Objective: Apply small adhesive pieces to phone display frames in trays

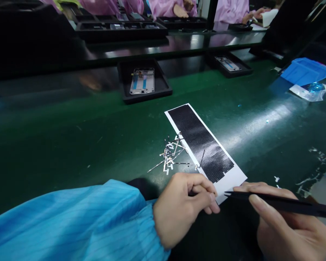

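My left hand point(187, 204), in a blue sleeve, is closed at the near end of a white sheet point(233, 177) bearing rows of black strips point(199, 137). Its thumb and fingers pinch something too small to make out. My right hand point(285, 217) grips black tweezers point(282, 203), whose tips point left, a little apart, over the sheet's near corner beside my left fingertips. Left of the sheet lies a loose pile of thin silver and black strips point(168, 154), some of them touching its edge.
Behind the sheet, a black tray point(163, 92) holds a phone frame point(142, 81); another black tray point(246, 70) stands farther right. A blue bin point(304, 70) and clear plastic point(306, 92) sit at right. Across a raised shelf point(187, 42) are people in pink sleeves.
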Demonstrator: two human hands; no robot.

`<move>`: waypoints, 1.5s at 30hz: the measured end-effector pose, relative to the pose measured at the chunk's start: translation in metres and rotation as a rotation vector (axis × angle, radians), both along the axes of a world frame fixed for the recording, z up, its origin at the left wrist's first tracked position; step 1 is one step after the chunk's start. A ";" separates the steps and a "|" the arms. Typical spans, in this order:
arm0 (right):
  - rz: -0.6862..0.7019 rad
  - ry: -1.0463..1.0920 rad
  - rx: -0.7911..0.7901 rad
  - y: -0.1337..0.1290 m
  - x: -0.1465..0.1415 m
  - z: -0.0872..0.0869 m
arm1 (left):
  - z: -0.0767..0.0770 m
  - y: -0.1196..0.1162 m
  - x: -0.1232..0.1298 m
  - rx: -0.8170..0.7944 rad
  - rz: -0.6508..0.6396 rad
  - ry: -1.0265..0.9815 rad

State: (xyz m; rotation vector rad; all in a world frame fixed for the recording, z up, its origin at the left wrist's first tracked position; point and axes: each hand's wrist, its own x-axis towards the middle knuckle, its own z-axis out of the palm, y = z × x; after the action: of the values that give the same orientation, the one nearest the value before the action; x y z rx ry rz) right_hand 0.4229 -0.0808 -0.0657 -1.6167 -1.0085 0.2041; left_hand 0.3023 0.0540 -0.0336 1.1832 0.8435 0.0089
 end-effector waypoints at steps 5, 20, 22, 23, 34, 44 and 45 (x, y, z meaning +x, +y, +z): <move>0.093 0.161 0.084 0.012 -0.009 0.001 | 0.010 0.000 -0.003 0.214 0.154 -0.160; 0.480 -0.010 -0.238 0.005 -0.019 0.023 | 0.022 -0.019 -0.036 1.057 -0.167 -0.254; 0.529 0.002 -0.280 0.003 -0.019 0.027 | 0.022 -0.023 -0.040 1.212 -0.256 -0.283; 0.551 0.013 -0.283 0.002 -0.020 0.027 | 0.021 -0.025 -0.042 1.235 -0.272 -0.284; 0.590 0.145 -0.261 -0.007 -0.016 0.023 | 0.021 -0.033 -0.050 1.242 -0.236 -0.295; 0.674 0.426 -0.171 -0.007 -0.023 0.029 | 0.034 -0.037 -0.049 0.904 -0.223 -0.347; 0.672 0.485 -0.174 -0.006 -0.024 0.029 | 0.037 -0.037 -0.048 0.781 -0.226 -0.334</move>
State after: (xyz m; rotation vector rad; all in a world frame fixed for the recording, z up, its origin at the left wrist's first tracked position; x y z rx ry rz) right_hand 0.3986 -0.0868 -0.0363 -1.2295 -1.1291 1.1072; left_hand 0.2547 0.0167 0.0030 1.9384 0.3994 0.3699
